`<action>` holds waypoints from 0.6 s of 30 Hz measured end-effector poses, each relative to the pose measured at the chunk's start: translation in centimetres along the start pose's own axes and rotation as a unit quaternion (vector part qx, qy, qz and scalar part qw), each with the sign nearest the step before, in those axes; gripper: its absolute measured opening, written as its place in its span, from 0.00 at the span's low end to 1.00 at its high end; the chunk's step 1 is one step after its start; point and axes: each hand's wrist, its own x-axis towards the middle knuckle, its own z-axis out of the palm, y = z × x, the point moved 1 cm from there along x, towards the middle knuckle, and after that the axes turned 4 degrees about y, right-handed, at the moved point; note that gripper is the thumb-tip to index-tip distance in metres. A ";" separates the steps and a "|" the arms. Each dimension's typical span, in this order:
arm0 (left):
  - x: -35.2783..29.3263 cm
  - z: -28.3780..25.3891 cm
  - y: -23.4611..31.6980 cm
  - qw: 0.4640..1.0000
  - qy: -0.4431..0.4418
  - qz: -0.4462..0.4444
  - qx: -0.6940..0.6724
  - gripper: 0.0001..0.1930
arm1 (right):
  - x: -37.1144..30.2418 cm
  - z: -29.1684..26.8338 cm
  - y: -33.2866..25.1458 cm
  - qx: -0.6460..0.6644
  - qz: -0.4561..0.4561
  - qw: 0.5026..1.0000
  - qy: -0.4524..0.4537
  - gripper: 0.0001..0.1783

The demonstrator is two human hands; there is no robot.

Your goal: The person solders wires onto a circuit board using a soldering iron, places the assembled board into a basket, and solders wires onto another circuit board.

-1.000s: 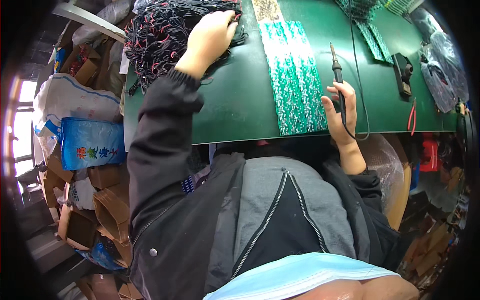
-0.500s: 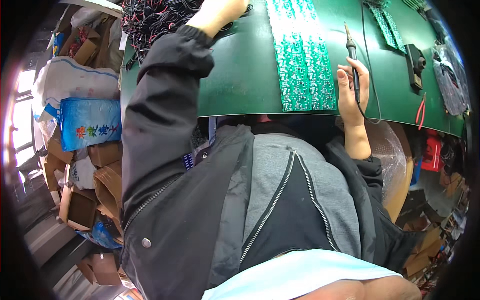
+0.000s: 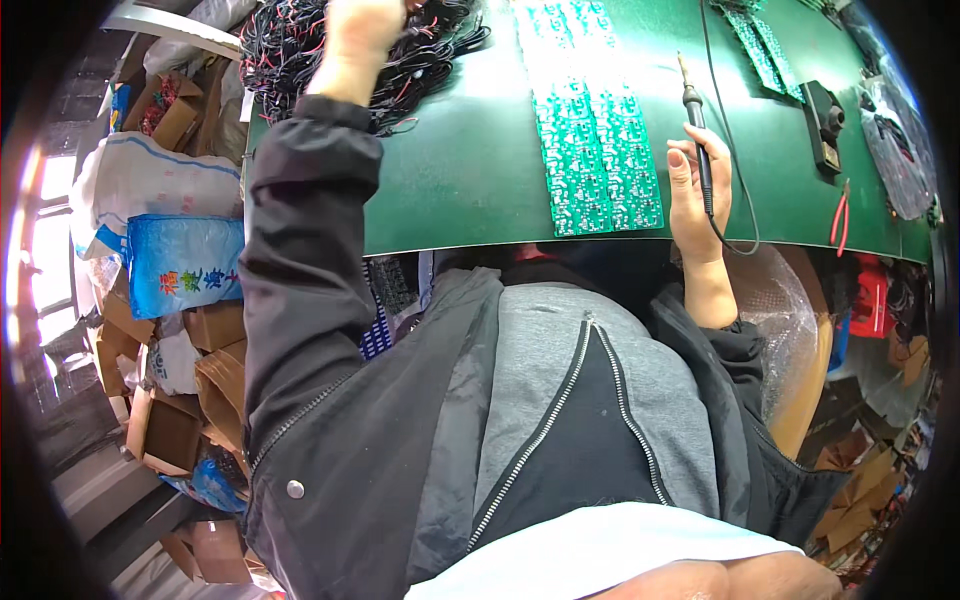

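Note:
In my right hand [image 3: 697, 195] is a soldering iron [image 3: 704, 150], held like a pen with its bare tip pointing away from me. Its cable loops back over the bench. My left hand [image 3: 362, 35] reaches over a heap of black and red wires [image 3: 430, 60] at the far left of the bench. The upper edge of the picture cuts off most of its fingers, so what they grip is hidden. Between my hands lie panels of green circuit boards [image 3: 600, 150] with small parts on them, side by side and reaching the near edge.
The green bench [image 3: 450, 200] holds a black soldering stand [image 3: 824, 128], red-handled pliers [image 3: 841, 215], more circuit boards [image 3: 765, 50] and a clear plastic bag [image 3: 897, 150] on the right. Left of the bench are a blue bag [image 3: 185, 265], a white sack [image 3: 160, 175] and cardboard boxes [image 3: 165, 430].
My left hand has moved left, farther over the wire heap, uncovering wires on its right side. The right hand keeps the soldering iron in nearly the same place. The view has shifted slightly.

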 end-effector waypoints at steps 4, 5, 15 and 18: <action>2.4 -1.4 6.6 0.992 0.067 -0.067 -0.087 0.13 | 0.1 -0.4 0.7 -0.008 -0.013 1.000 0.019 0.21; 3.0 -4.4 7.2 0.996 0.010 -0.087 -0.033 0.13 | 0.3 -0.4 0.4 0.005 -0.002 1.000 0.003 0.20; -5.5 -7.3 -3.5 0.765 -0.225 0.038 0.602 0.16 | 0.4 0.1 -0.6 -0.037 -0.028 0.999 0.008 0.19; -6.5 -7.3 -2.0 0.817 -0.177 0.078 0.544 0.15 | 0.4 0.1 -0.2 -0.030 -0.009 0.999 0.024 0.18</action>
